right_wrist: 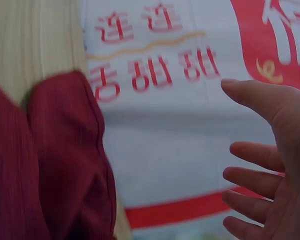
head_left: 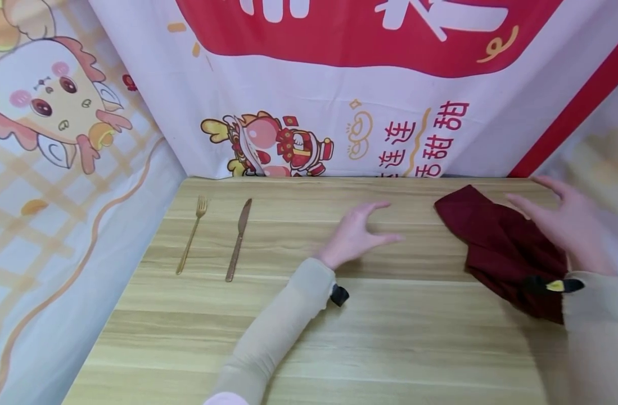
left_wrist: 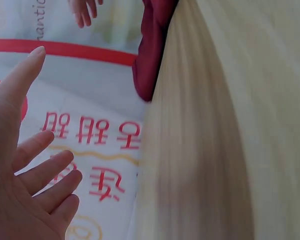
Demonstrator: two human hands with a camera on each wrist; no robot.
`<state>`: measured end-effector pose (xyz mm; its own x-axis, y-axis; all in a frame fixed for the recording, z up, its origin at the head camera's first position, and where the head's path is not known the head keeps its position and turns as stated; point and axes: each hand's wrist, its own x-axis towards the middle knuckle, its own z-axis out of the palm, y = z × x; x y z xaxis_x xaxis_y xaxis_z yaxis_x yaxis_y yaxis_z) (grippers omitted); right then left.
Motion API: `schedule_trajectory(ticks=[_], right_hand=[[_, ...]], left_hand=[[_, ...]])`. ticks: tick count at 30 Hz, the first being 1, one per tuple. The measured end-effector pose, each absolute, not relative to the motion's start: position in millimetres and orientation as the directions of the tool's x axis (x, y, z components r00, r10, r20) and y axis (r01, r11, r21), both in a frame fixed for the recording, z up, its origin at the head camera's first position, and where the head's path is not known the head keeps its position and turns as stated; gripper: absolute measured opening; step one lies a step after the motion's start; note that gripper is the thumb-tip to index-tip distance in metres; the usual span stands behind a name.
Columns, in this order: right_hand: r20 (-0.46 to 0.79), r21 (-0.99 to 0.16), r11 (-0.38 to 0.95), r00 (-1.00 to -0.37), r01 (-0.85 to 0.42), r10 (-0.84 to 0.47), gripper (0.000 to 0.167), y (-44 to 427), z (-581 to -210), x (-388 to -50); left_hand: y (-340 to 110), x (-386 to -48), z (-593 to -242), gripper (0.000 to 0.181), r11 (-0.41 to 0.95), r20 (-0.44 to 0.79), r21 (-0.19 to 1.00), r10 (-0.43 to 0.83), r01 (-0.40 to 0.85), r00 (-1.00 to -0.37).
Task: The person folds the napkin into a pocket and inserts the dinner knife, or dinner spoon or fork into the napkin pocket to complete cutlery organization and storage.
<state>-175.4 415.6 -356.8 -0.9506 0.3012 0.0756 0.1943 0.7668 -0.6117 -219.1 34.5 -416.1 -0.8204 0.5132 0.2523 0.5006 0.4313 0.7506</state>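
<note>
A dark red cloth [head_left: 506, 242] lies crumpled at the right side of the wooden table. My right hand [head_left: 567, 219] is over its right part, thumb and fingers spread apart, holding nothing; the right wrist view shows the same hand [right_wrist: 270, 160] beside the cloth [right_wrist: 70, 160]. Near the middle of the table is my left hand [head_left: 354, 233], its thumb and fingers parted around bare air. In the left wrist view that hand [left_wrist: 30, 170] shows loosely bent fingers, and the cloth [left_wrist: 154, 45] is some way off.
To the left, a gold fork [head_left: 191, 236] and a brownish knife [head_left: 239, 239] lie roughly parallel on the wooden table [head_left: 389, 337]. Behind the table hangs a white and red printed curtain [head_left: 314, 84]; another printed cloth [head_left: 50, 225] covers the left side.
</note>
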Motion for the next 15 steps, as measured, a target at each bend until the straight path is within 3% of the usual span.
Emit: schedule_trajectory(ticks=[8, 15], right_hand=[[-0.002, -0.627, 0.747, -0.960, 0.220, 0.281, 0.092, 482, -390, -152], [-0.179, -0.652, 0.689, -0.947, 0.317, 0.267, 0.098, 512, -417, -146]], left_hand=[[88, -201, -431, 0.080, 0.351, 0.251, 0.781, 0.581, 0.516, -0.774], [136, -184, -445, 0.083, 0.350, 0.172, 0.794, 0.654, 0.496, -0.737]])
